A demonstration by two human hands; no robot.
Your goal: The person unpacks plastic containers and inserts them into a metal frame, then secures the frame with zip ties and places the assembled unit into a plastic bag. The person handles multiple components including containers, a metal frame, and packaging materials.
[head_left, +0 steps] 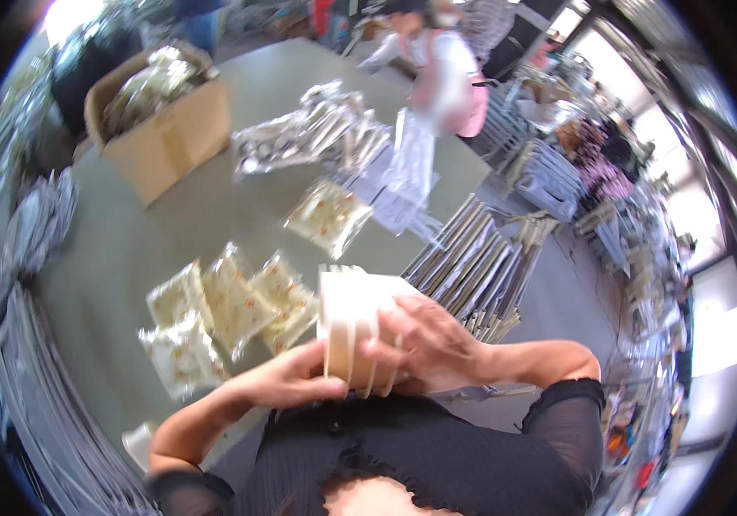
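Close to my body I hold a white and tan layered block (353, 331), its kind blurred by motion. My left hand (304, 376) grips its lower left side, the thumb pressed along the bottom edge. Across its right side lies my right hand (428, 340), fingers bent over the front, smeared by motion. Left of the block, several clear-wrapped packets of cream patterned cloth (235, 301) lie on the green-grey table (127, 258). One more such packet (329, 217) rests farther off, beyond the block.
An open cardboard box (170, 142) full of wrapped packets stands far left. Clear-bagged goods (317, 129) and flat plastic bags (398, 181) lie at the back. Long wrapped bundles (480, 271) sit to the right; grey stacked sheets (50, 404) line the left. A person (446, 77) is across the table.
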